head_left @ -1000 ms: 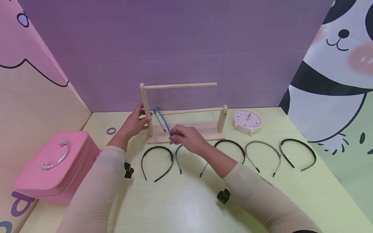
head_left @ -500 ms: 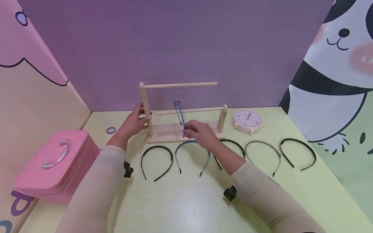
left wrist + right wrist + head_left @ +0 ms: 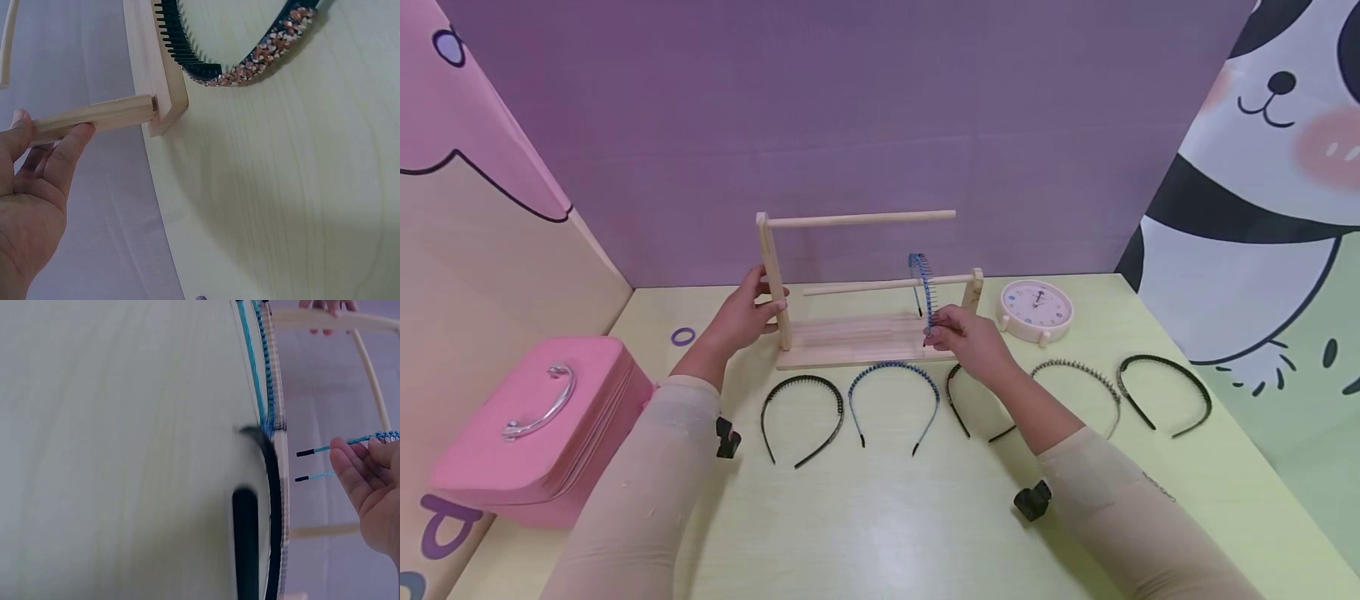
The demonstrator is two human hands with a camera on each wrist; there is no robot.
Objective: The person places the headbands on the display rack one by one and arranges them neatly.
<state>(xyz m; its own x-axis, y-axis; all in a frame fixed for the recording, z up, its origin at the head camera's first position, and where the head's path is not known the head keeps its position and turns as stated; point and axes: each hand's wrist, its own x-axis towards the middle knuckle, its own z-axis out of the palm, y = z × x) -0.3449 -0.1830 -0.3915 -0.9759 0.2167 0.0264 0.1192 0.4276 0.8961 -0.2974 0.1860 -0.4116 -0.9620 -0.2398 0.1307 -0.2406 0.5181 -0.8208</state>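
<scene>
My left hand [image 3: 737,317] grips the left post [image 3: 767,250] of a wooden rack, thumb and fingers on either side of it. In the left wrist view, that post [image 3: 125,114] joins the base. My right hand [image 3: 973,346] pinches a blue toothed headband [image 3: 922,271] near one end. The headband arches over the rack's lower rod [image 3: 865,286], toward its right-hand post. Two black-tipped ends of this blue headband [image 3: 322,449] show beside my fingers in the right wrist view. Below the rack lies a second blue headband [image 3: 892,365] on the table.
A black headband [image 3: 802,382] lies at left, with a beaded headband [image 3: 1078,367] and another black headband [image 3: 1165,358] at right. My right forearm partly covers one more. A pink clock [image 3: 1037,308], a pink case [image 3: 542,417] and a purple ring [image 3: 682,336] stand around.
My right hand has carried the blue headband rightward along the lower rod, from near the left post toward the right one. The left hand keeps its grip on the post.
</scene>
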